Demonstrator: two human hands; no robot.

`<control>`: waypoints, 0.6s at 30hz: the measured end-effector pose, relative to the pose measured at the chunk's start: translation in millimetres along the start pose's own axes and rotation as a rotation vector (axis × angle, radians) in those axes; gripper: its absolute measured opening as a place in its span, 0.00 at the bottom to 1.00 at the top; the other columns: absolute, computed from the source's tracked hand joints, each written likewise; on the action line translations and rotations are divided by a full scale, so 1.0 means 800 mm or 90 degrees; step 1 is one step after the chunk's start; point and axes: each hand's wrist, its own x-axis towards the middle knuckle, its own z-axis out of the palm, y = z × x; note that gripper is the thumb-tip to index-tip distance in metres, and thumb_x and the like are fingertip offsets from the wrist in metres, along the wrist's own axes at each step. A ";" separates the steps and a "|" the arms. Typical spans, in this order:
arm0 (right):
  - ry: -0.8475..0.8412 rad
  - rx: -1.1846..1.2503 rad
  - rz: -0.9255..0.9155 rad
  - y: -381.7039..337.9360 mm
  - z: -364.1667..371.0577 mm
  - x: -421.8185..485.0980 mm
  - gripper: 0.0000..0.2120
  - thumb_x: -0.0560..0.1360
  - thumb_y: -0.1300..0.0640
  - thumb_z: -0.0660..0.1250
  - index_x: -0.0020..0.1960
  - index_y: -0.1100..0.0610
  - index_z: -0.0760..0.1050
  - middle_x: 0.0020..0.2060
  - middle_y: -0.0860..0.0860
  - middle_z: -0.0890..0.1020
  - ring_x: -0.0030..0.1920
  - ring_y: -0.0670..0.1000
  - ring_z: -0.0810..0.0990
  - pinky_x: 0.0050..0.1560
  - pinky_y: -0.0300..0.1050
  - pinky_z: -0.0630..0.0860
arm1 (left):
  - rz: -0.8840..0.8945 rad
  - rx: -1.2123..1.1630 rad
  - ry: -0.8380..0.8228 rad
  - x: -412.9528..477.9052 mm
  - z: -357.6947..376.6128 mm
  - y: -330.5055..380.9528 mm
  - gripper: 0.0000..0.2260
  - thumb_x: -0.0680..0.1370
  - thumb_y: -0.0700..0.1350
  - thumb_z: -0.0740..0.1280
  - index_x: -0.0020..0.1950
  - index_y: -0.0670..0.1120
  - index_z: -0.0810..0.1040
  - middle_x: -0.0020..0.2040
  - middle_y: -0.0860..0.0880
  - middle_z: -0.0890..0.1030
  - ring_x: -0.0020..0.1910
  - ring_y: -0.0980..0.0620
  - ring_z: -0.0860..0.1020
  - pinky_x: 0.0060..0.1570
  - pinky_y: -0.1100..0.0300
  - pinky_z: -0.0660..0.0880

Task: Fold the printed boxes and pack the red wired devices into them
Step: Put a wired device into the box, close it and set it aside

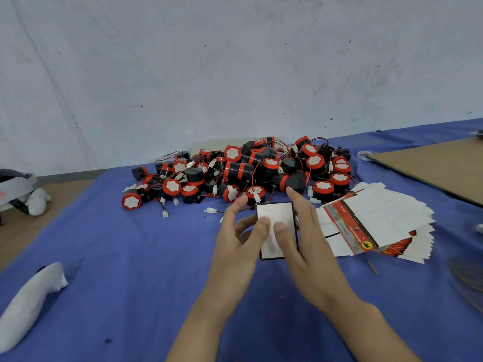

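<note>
Printed box (277, 226): just before the device pile (235, 173), so our thumbs can press its flap.
Left hand (240, 239): grips it.
Right hand (308, 231): grips it.

Device pile (243, 171) behind, flat boxes (379, 220) right.

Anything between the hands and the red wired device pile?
Nothing visible. The left hand and right hand hold a small white cardboard box just before the pile of red-and-black wired devices; a loose white connector lies beside it on blue cloth.
</note>
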 end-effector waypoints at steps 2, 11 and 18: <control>-0.034 0.097 0.071 0.009 0.002 0.004 0.26 0.77 0.29 0.56 0.73 0.27 0.54 0.72 0.34 0.68 0.71 0.39 0.69 0.70 0.43 0.70 | 0.063 0.045 0.023 -0.003 0.006 0.000 0.21 0.81 0.49 0.67 0.70 0.64 0.68 0.54 0.63 0.82 0.55 0.61 0.81 0.50 0.67 0.78; -0.025 0.226 0.116 0.011 0.001 0.006 0.21 0.79 0.36 0.60 0.71 0.34 0.62 0.62 0.37 0.79 0.62 0.42 0.79 0.56 0.34 0.76 | 0.016 0.023 -0.001 0.000 -0.001 0.001 0.26 0.75 0.61 0.67 0.72 0.58 0.69 0.55 0.59 0.84 0.55 0.62 0.82 0.51 0.72 0.75; -0.080 0.320 0.185 0.010 -0.004 0.008 0.15 0.85 0.50 0.56 0.65 0.32 0.73 0.61 0.36 0.80 0.63 0.38 0.77 0.56 0.30 0.75 | -0.061 -0.023 -0.094 0.002 -0.010 0.005 0.20 0.73 0.55 0.74 0.62 0.50 0.78 0.55 0.47 0.85 0.55 0.45 0.84 0.53 0.49 0.81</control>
